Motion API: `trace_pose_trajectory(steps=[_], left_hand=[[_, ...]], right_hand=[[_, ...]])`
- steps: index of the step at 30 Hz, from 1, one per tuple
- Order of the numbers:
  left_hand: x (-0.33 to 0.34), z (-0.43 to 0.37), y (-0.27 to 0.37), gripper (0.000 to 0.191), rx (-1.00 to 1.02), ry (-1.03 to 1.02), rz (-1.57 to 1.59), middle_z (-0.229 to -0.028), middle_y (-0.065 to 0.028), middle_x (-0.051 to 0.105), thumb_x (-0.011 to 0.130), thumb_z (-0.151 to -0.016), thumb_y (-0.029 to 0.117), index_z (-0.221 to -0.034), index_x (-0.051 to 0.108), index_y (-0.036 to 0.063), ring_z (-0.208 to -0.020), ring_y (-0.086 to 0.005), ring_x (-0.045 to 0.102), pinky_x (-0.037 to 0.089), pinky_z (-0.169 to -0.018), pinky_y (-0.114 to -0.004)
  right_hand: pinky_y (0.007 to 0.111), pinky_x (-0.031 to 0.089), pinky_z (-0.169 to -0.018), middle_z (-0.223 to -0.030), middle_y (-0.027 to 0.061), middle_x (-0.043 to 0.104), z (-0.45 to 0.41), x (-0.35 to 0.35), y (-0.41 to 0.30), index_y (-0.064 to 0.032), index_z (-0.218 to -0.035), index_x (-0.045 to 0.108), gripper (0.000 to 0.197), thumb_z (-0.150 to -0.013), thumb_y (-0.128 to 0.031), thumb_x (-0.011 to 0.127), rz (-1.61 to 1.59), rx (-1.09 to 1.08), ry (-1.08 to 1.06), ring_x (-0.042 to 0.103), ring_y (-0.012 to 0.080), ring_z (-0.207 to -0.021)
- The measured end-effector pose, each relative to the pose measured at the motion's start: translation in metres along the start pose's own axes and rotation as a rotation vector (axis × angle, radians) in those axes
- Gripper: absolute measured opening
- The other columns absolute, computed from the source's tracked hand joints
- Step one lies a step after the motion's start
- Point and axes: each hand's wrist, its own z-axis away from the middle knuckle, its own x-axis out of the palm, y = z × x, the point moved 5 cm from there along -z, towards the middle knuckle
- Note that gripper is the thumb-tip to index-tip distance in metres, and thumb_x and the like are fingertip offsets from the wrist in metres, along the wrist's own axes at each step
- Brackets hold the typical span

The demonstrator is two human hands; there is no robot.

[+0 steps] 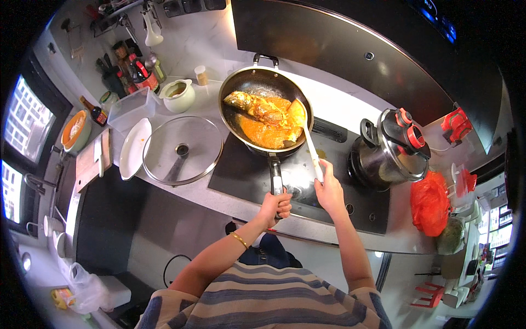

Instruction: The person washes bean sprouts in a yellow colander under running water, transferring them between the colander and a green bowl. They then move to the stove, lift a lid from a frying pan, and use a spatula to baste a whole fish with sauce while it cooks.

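Observation:
My left hand [276,208] grips the black handle [275,172] of a deep frying pan [230,127] on the cooktop. In the pan a whole fish [259,110] lies in orange-brown sauce [257,131], its head toward the upper left. With my right hand [329,187] I hold a white-handled spatula [310,142]. The spatula's sauce-coated blade rests inside the pan at its right wall, beside the fish's tail end. Part of the fish is hidden under sauce.
A pressure cooker [384,152] stands right of the pan on the black cooktop [246,181]. To the left are a glass lid [201,158], a white oval plate [133,152], a pale green pot [181,100] and a knife [98,152] on a cutting board [84,164]. A red plastic bag [429,205] sits far right.

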Motion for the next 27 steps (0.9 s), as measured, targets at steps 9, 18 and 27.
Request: trace_pose_trajectory(steps=[9,18,27], left_hand=[[0.002,-0.005,-0.004,0.018,0.004,0.026,0.014,-0.052,0.0073,0.030,0.052,-0.088,0.005,-0.078,0.043,0.0163,-0.040,-0.0038,0.027,0.020,-0.036,-0.021],[0.005,-0.005,-0.003,0.018,0.016,0.029,0.015,-0.052,0.0073,0.029,0.052,-0.089,0.007,-0.077,0.041,0.0139,-0.040,-0.0043,0.026,0.020,-0.037,-0.022],[0.003,-0.007,-0.005,0.022,0.008,0.040,0.016,-0.051,0.0073,0.028,0.053,-0.088,0.007,-0.074,0.039,0.0149,-0.040,-0.0046,0.025,0.019,-0.036,-0.023]], right_hand=[[0.046,0.048,-0.070,-0.102,0.0151,0.058,0.022,-0.002,0.021,-0.0202,-0.132,0.038,0.054,-0.082,-0.007,0.054,0.085,-0.069,0.201,0.060,0.0374,-0.083],[0.045,0.048,-0.067,-0.099,0.0150,0.058,0.032,0.008,0.021,-0.0210,-0.133,0.040,0.056,-0.082,-0.006,0.055,0.031,-0.067,0.256,0.060,0.0369,-0.079],[0.044,0.047,-0.065,-0.095,0.0153,0.057,0.032,0.015,0.019,-0.0209,-0.133,0.040,0.056,-0.082,-0.006,0.056,0.026,-0.065,0.269,0.060,0.0363,-0.076]])
